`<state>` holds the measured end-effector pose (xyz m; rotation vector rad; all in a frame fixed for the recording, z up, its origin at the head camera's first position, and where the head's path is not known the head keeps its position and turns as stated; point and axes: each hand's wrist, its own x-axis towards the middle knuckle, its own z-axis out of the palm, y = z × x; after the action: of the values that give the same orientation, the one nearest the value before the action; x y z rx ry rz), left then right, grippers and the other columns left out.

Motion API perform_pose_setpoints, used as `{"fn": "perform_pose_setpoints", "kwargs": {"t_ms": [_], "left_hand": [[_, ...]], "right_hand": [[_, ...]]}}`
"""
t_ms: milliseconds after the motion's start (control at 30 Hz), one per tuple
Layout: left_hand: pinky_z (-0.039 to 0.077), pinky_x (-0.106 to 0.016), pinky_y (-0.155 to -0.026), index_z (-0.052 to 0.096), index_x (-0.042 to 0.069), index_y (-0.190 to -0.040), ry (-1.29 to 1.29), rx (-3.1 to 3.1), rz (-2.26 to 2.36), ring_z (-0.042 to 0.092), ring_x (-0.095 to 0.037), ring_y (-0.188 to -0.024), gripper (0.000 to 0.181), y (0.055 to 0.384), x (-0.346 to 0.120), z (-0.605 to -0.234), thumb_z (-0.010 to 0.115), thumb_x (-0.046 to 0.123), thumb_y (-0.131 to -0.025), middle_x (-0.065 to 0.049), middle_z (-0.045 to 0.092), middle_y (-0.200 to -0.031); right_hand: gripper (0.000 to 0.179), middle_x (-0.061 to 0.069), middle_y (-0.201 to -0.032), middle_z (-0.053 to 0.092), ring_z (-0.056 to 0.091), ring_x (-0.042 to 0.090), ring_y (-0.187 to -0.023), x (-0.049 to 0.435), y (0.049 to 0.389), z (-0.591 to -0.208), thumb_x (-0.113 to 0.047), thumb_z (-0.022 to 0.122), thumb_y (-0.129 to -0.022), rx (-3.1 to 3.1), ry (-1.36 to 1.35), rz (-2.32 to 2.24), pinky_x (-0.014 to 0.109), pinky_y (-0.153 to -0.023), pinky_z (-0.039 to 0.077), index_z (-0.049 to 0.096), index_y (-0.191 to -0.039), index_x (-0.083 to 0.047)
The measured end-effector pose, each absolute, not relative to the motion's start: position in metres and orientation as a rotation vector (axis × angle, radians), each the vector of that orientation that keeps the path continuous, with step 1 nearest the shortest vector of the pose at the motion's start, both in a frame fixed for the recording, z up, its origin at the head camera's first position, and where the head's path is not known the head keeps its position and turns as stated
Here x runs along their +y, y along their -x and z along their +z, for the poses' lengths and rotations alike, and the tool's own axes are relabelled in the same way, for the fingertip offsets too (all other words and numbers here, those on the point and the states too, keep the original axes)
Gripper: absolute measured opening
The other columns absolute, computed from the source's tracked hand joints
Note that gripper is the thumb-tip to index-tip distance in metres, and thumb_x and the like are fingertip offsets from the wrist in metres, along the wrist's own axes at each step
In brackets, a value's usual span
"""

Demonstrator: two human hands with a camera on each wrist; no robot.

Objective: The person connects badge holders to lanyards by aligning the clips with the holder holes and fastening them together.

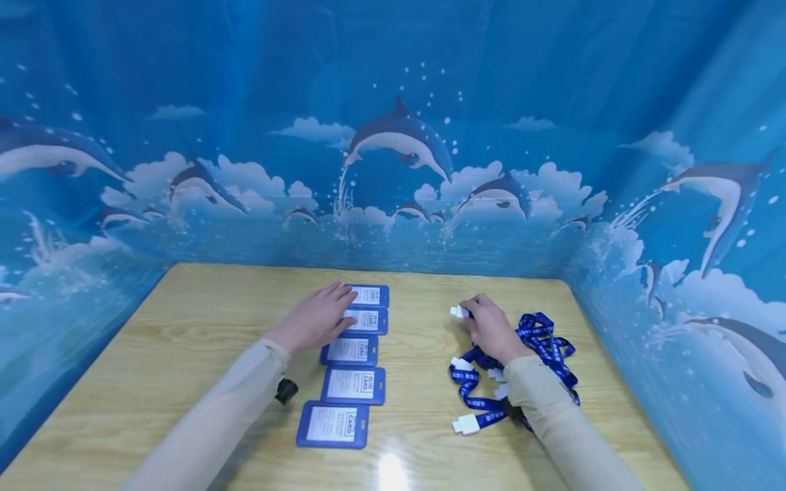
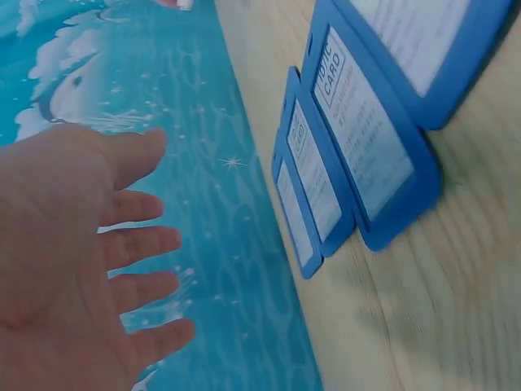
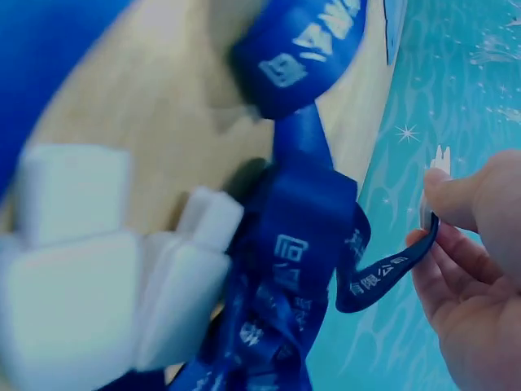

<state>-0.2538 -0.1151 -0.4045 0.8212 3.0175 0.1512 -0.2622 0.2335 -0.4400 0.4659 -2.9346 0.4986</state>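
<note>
White clip, pinched in my right hand, is near the blue lanyards on the table. Its strap appears to join that tangle; a pull could drag or knot the rest. My left hand, fingers extended, grasping nothing, is at the far card holders; a sweep could skew their column.

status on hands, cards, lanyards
Left hand open by far cards. Right hand pinching white clip. Lanyards heaped near right wrist, could snag.
</note>
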Motion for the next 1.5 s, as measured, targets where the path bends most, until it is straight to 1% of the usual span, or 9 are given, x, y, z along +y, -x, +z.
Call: {"fn": "perform_pose_setpoints", "kwargs": {"t_ms": [133, 333, 500, 600, 800, 1033, 1167, 1333, 1500], "left_hand": [[0.033, -0.058, -0.120, 0.049, 0.006, -0.148, -0.766, 2.981, 0.122, 0.034, -0.038, -0.149, 0.056, 0.273, -0.101, -0.412, 0.053, 0.041, -0.105, -0.018, 0.043, -0.157], [0.037, -0.058, -0.117, 0.050, 0.008, -0.148, -0.713, 2.905, 0.121, 0.035, -0.039, -0.148, 0.058, 0.285, -0.094, -0.424, 0.052, 0.046, -0.104, -0.019, 0.042, -0.157], [0.039, -0.056, -0.116, 0.052, 0.007, -0.147, -0.727, 2.894, 0.123, 0.040, -0.038, -0.145, 0.057, 0.291, -0.091, -0.433, 0.050, 0.046, -0.105, -0.019, 0.044, -0.155], [0.039, -0.055, -0.117, 0.053, 0.007, -0.146, -0.721, 2.898, 0.124, 0.041, -0.037, -0.144, 0.056, 0.293, -0.092, -0.438, 0.049, 0.045, -0.105, -0.018, 0.046, -0.155], [0.038, -0.055, -0.118, 0.050, 0.007, -0.148, -0.661, 2.863, 0.146, 0.039, -0.038, -0.146, 0.058, 0.296, -0.092, -0.444, 0.048, 0.047, -0.105, -0.018, 0.043, -0.157], [0.042, -0.053, -0.115, 0.056, 0.005, -0.142, -0.606, 2.842, 0.171, 0.047, -0.038, -0.140, 0.057, 0.301, -0.093, -0.446, 0.051, 0.048, -0.104, -0.017, 0.050, -0.151], [0.040, -0.052, -0.117, 0.054, 0.005, -0.144, -0.592, 2.832, 0.181, 0.047, -0.037, -0.140, 0.060, 0.301, -0.094, -0.450, 0.051, 0.049, -0.104, -0.016, 0.050, -0.152], [0.039, -0.052, -0.118, 0.051, 0.004, -0.147, -0.630, 2.832, 0.197, 0.044, -0.036, -0.143, 0.064, 0.300, -0.092, -0.455, 0.051, 0.051, -0.103, -0.016, 0.047, -0.154], [0.043, -0.053, -0.114, 0.051, 0.003, -0.146, -0.694, 2.839, 0.190, 0.048, -0.036, -0.139, 0.064, 0.298, -0.089, -0.455, 0.053, 0.051, -0.102, -0.016, 0.050, -0.151]], "right_hand": [[0.031, 0.017, -0.113, 0.062, 0.064, 0.029, -0.100, 0.229, 0.270, -0.441, -0.006, 0.066, -0.097, -2.944, -0.482, 0.512, 0.041, -0.082, 0.059, 0.065, -0.127, 0.003], [0.032, 0.014, -0.112, 0.062, 0.063, 0.026, -0.102, 0.220, 0.277, -0.447, -0.009, 0.068, -0.097, -2.944, -0.502, 0.517, 0.041, -0.085, 0.059, 0.066, -0.126, 0.002], [0.032, 0.014, -0.112, 0.062, 0.063, 0.027, -0.101, 0.218, 0.283, -0.445, -0.010, 0.068, -0.097, -2.940, -0.507, 0.521, 0.040, -0.085, 0.059, 0.066, -0.126, 0.002], [0.032, 0.014, -0.111, 0.062, 0.063, 0.027, -0.101, 0.213, 0.286, -0.446, -0.010, 0.068, -0.097, -2.943, -0.511, 0.529, 0.040, -0.085, 0.059, 0.066, -0.126, 0.003], [0.032, 0.012, -0.113, 0.062, 0.063, 0.026, -0.102, 0.203, 0.292, -0.453, -0.011, 0.067, -0.098, -2.971, -0.498, 0.550, 0.039, -0.087, 0.058, 0.066, -0.127, 0.001], [0.029, 0.011, -0.110, 0.062, 0.063, 0.024, -0.100, 0.193, 0.300, -0.453, -0.011, 0.068, -0.097, -2.943, -0.532, 0.540, 0.037, -0.086, 0.058, 0.068, -0.124, 0.001], [0.030, 0.011, -0.111, 0.062, 0.062, 0.025, -0.102, 0.186, 0.304, -0.454, -0.011, 0.068, -0.097, -2.951, -0.547, 0.542, 0.038, -0.088, 0.058, 0.068, -0.124, 0.001], [0.029, 0.013, -0.111, 0.062, 0.061, 0.026, -0.103, 0.180, 0.307, -0.458, -0.010, 0.067, -0.098, -2.974, -0.549, 0.559, 0.038, -0.089, 0.057, 0.068, -0.124, 0.003], [0.029, 0.012, -0.111, 0.062, 0.061, 0.025, -0.102, 0.175, 0.308, -0.463, -0.008, 0.066, -0.098, -2.989, -0.531, 0.585, 0.037, -0.088, 0.057, 0.068, -0.125, 0.003]]}}
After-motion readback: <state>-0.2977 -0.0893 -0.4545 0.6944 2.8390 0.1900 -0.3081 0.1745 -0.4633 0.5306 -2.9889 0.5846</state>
